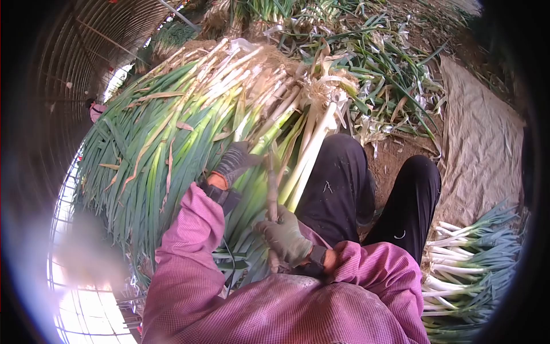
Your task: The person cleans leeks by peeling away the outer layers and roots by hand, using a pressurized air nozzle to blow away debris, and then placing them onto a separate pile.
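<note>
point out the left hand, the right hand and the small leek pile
left hand [236, 161], head view, back of the glove
right hand [285, 238], head view, back of the glove
small leek pile [467, 261], head view, white stalks at lower right

left fingers [245, 150] hidden among leeks [172, 132]

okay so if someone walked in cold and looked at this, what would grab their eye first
First, the huge pile of green onions fanned across the left and centre, white stalks toward the top. Next, the gloved left hand and right hand at centre, both gripping one stalk from it. A smaller trimmed bundle lies at lower right beside the tarp.
</note>
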A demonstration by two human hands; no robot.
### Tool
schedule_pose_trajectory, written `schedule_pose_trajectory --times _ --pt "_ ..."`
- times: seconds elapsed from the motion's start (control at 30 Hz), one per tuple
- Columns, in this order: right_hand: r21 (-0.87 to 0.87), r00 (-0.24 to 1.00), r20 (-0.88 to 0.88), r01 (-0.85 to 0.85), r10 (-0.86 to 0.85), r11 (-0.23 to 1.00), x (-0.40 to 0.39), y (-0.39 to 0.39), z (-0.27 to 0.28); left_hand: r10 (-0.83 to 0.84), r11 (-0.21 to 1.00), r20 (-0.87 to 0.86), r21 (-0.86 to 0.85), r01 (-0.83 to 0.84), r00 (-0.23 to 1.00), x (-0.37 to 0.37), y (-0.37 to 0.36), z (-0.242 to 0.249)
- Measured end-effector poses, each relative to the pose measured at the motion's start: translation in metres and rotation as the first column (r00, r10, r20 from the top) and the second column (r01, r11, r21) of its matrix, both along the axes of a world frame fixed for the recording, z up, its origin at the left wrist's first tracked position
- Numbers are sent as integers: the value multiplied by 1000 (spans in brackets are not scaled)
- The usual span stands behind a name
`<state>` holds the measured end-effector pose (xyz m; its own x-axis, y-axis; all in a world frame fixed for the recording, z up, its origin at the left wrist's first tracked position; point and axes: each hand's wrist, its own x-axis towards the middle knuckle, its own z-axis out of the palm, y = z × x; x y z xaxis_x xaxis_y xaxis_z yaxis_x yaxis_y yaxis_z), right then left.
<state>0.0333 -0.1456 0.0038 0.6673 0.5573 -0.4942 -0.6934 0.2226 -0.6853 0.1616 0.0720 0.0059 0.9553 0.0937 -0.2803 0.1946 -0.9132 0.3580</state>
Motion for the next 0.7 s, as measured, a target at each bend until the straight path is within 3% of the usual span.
schedule_pose_trajectory --times 0.03,0.17,0.2,0.27,0.3,0.33,0.47,0.57,0.6,0.7 --pt "9 1000 -28 8 -8 1000 1 2 -5 -37 990 -11 135 38 999 4 -6 -4" --pt "-11 994 50 100 -99 995 6 20 -48 -117 972 95 216 94 989 -21 -22 -12" --pt "-11 984 57 169 -169 985 9 24 -57 -218 952 279 273 141 935 -38 -21 -17" --pt "26 983 -33 181 -180 983 19 10 -33 -205 955 293 270 125 934 -59 -13 -20" --pt "48 980 -81 188 -183 981 22 4 -22 -200 955 298 272 117 934 -70 -9 -20" --pt "-27 991 -44 129 -130 991 22 3 -20 -177 937 264 340 80 948 -83 -15 -17" --pt "16 997 40 67 -67 998 3 19 -43 -107 896 213 444 1 971 -125 -30 -8" --pt "49 993 -46 115 -112 992 14 26 -63 -335 751 164 641 158 928 -157 -15 -15" --pt "32 993 -29 112 -111 993 21 22 -58 -146 837 166 546 32 975 -168 -19 -12" --pt "64 991 -106 94 -87 994 36 3 -33 -167 839 105 537 86 980 -186 -5 -21"
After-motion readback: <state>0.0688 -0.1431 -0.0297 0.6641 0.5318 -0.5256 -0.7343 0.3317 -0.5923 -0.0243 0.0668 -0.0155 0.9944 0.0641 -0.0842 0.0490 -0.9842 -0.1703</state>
